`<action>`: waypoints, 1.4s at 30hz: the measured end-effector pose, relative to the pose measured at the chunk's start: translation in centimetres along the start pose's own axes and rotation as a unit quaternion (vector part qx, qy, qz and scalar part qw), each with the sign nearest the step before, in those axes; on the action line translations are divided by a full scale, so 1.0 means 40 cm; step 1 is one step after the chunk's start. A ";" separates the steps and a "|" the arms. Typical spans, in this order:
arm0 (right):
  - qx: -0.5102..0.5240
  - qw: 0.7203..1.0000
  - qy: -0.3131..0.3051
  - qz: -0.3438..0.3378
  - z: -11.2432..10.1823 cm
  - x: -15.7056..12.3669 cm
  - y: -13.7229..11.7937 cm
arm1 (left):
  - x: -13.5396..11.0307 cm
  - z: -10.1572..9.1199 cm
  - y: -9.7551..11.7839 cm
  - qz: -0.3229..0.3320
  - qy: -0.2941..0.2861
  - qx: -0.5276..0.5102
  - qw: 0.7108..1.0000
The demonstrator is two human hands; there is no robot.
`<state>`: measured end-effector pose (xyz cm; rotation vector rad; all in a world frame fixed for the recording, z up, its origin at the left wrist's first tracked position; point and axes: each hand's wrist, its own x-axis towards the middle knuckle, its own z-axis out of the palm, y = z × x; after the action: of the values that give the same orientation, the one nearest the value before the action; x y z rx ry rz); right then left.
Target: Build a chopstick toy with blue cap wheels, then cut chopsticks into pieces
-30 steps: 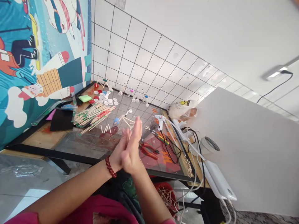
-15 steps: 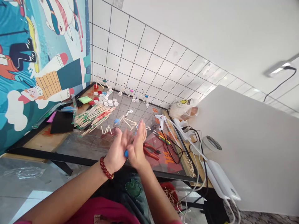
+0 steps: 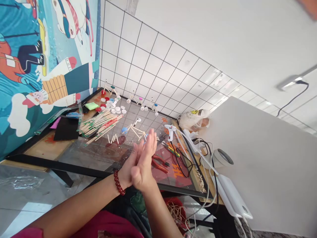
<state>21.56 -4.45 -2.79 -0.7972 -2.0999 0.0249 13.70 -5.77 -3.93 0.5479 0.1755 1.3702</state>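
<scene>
**Palms together above the glass**

My left hand and right hand meet palm to palm, fingers straight and together; anything between them would be hidden, so I can't tell whether they hold something. Just beyond the fingertips stands a stick-and-bottle-cap model on the glass-topped table, whose black near edge passes under my wrists. Craft sticks and bottle caps lie banked left, red-handled pliers and a hot glue gun right, apparently keeping a working gap between them.
</scene>
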 end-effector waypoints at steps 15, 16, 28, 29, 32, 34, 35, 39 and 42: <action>0.018 0.987 -0.157 -0.032 -0.102 0.004 0.011 | -0.027 0.020 0.058 -0.129 0.151 -0.198 0.960; 0.016 0.982 -0.182 -0.040 -0.111 -0.002 0.015 | -0.027 0.024 0.064 -0.128 0.164 -0.190 0.959; 0.064 0.998 0.004 0.011 -0.077 0.026 0.094 | 0.017 -0.024 0.136 -0.051 0.082 0.194 0.976; 0.077 0.997 -0.001 0.020 -0.073 0.026 0.102 | 0.018 -0.031 0.143 -0.056 0.075 0.228 0.969; 0.111 0.993 -0.014 0.030 -0.053 0.022 0.120 | 0.028 -0.043 0.160 -0.064 0.059 0.297 0.951; 0.121 0.992 -0.014 0.027 -0.036 0.022 0.131 | 0.040 -0.049 0.169 -0.063 0.060 0.331 0.940; 0.124 0.992 -0.013 0.023 -0.029 0.024 0.136 | 0.048 -0.053 0.173 -0.065 0.060 0.347 0.934; 0.109 0.994 -0.024 -0.003 -0.009 0.037 0.155 | 0.072 -0.078 0.186 -0.048 0.049 0.434 0.899; 0.065 0.997 -0.014 -0.032 0.003 0.042 0.162 | 0.082 -0.103 0.193 -0.010 0.031 0.484 0.875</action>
<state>24.22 1.67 -3.53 -0.6556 -2.1253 0.1375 5.85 -0.79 -3.24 1.3255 0.9482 1.2131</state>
